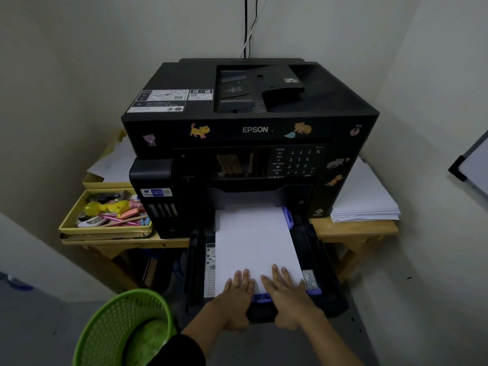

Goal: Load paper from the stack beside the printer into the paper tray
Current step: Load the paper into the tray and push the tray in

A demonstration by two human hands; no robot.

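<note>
A black Epson printer (250, 133) stands on a wooden table. Its black paper tray (327, 286) is pulled out toward me at the front. White paper (253, 239) lies flat in the tray between purple guides. My left hand (236, 294) and my right hand (287, 289) rest side by side, palms down, fingers flat on the paper's near edge, thumbs at the tray's front lip. A stack of white paper (367, 202) sits on the table to the right of the printer.
A yellow tray of pens and small items (105, 228) sits left of the printer, with loose sheets (113, 165) behind it. A green mesh basket (121, 328) stands on the floor at lower left. A whiteboard corner (472, 165) pokes in at right.
</note>
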